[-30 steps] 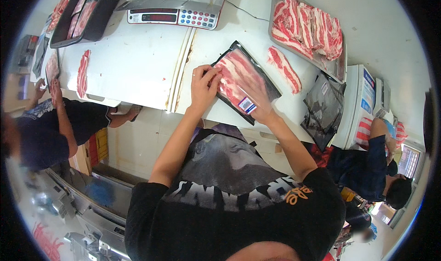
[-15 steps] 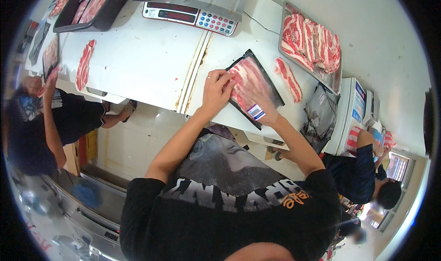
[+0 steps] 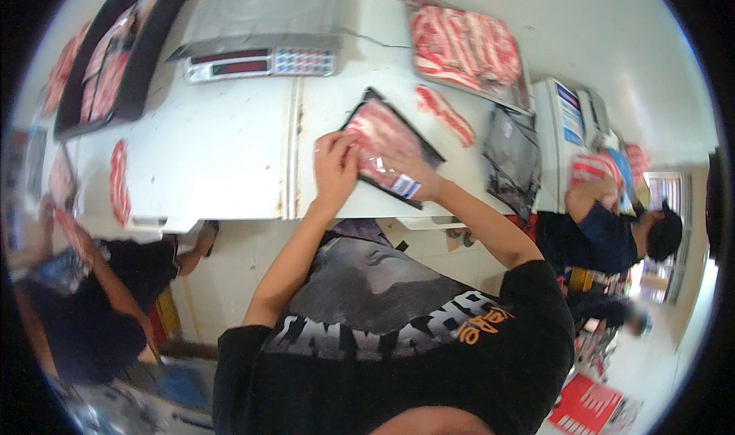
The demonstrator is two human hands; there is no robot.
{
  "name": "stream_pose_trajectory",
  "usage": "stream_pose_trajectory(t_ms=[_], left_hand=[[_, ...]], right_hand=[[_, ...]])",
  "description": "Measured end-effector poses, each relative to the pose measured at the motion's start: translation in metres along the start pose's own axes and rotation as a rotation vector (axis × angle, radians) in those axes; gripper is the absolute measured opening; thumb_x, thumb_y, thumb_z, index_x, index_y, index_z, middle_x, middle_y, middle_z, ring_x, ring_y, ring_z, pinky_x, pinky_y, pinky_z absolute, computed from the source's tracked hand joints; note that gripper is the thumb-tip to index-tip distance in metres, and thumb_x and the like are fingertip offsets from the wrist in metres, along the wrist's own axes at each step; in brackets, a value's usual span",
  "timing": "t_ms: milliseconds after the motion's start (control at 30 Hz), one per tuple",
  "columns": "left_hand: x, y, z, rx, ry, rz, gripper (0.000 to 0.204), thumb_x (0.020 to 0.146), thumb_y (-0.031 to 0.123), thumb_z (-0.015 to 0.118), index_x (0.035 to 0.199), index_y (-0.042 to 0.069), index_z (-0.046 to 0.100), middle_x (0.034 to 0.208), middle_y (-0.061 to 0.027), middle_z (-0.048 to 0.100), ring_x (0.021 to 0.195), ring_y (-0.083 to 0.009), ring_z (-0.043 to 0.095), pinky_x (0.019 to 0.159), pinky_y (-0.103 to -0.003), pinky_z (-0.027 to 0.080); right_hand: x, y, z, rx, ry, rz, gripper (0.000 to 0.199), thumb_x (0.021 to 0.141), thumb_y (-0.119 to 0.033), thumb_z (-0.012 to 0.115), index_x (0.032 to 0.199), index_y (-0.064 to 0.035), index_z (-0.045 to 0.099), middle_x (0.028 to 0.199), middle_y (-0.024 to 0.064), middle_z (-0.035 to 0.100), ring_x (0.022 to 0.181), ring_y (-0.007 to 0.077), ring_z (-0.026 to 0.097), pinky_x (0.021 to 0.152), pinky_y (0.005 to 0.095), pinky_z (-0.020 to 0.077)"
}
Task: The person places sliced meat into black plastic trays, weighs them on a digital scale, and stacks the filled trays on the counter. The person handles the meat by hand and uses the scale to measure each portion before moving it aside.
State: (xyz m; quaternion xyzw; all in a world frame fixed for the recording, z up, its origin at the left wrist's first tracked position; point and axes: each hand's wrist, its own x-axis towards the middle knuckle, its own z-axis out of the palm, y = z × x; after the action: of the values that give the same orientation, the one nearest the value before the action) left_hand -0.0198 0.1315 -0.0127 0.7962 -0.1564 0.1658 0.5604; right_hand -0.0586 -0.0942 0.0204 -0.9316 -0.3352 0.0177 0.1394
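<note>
Bag (image 3: 390, 135) lies flat on the white counter (image 3: 222, 133), right of the seam, skewed to the counter's front edge. Dark border, clear face, meat (image 3: 373, 120) inside. Sits directly in front of the person, within easy reach of both hands.

Left hand (image 3: 335, 156): on the bag's left edge, fingers bent and close together, tips on the film. Probably steadies that edge; can't tell if film is pinched.

Right hand (image 3: 416, 172): reaches in at the lower right, looks to be inside the bag, under the film. Label (image 3: 406, 185) overlaps the heel of the hand. Fingers blur into the meat, so can't tell spread or together. Likely there to lay the meat flat.

Loose strip (image 3: 445, 116) just beyond the bag's right side, between it and the metal tray (image 3: 524, 91) with the meat pile (image 3: 467, 48); handy spot. Stack of dark bags (image 3: 511, 159) to the right, seemingly parked near the right arm. Scale (image 3: 264, 63) farther back, left, clear of the handwork.
</note>
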Motion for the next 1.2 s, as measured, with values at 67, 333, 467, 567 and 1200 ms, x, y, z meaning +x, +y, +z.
stream_pose_trajectory(t_ms=[67, 333, 467, 567, 1200], left_hand=[[-0.005, -0.006, 0.013, -0.053, -0.013, -0.038, 0.025, 0.093, 0.011, 0.07, 0.116, 0.004, 0.076, 0.12, -0.0175, 0.065, 0.115, -0.0359, 0.059, 0.101, -0.044, 0.048], [-0.009, 0.0, 0.008, -0.026, -0.072, -0.113, 0.026, 0.102, 0.015, 0.07, 0.126, 0.008, 0.077, 0.123, -0.0143, 0.057, 0.111, -0.0287, 0.056, 0.092, -0.038, 0.048], [-0.007, -0.01, 0.003, 0.19, -0.027, 0.124, 0.029, 0.102, 0.016, 0.069, 0.13, 0.011, 0.077, 0.124, -0.0146, 0.057, 0.113, -0.0308, 0.054, 0.093, -0.04, 0.046], [-0.008, -0.005, 0.013, 0.297, -0.029, 0.16, 0.031, 0.1, 0.017, 0.07, 0.13, 0.014, 0.077, 0.133, -0.0177, 0.057, 0.123, -0.0364, 0.051, 0.102, -0.045, 0.044], [-0.025, 0.005, 0.014, 0.096, 0.313, -0.218, 0.036, 0.103, 0.022, 0.069, 0.136, 0.009, 0.072, 0.135, -0.014, 0.058, 0.128, -0.0298, 0.054, 0.109, -0.043, 0.043]], right_hand=[[0.007, 0.007, 0.0, -0.007, -0.045, -0.076, 0.051, 0.108, -0.037, 0.047, 0.157, -0.0212, 0.049, 0.168, 0.0171, 0.037, 0.158, 0.0398, 0.028, 0.131, 0.0532, 0.014], [0.028, -0.053, -0.101, -0.059, 0.252, -0.101, 0.044, 0.088, -0.032, 0.064, 0.12, -0.0015, 0.064, 0.122, 0.0147, 0.061, 0.124, 0.0339, 0.057, 0.115, 0.0498, 0.0427], [-0.03, -0.023, -0.047, 0.324, 0.43, -0.14, 0.043, 0.092, -0.02, 0.063, 0.132, -0.0039, 0.063, 0.138, 0.0159, 0.057, 0.136, 0.0363, 0.051, 0.119, 0.0515, 0.0391], [-0.088, 0.0, -0.013, 0.23, 0.436, -0.087, 0.048, 0.094, -0.008, 0.063, 0.141, -0.0071, 0.063, 0.153, 0.017, 0.054, 0.148, 0.0388, 0.044, 0.123, 0.053, 0.0365], [-0.142, 0.149, -0.068, 0.511, 0.639, 0.621, 0.037, 0.088, -0.009, 0.077, 0.123, -0.0008, 0.071, 0.106, 0.0183, 0.073, 0.094, 0.0341, 0.071, 0.088, 0.043, 0.0571]])
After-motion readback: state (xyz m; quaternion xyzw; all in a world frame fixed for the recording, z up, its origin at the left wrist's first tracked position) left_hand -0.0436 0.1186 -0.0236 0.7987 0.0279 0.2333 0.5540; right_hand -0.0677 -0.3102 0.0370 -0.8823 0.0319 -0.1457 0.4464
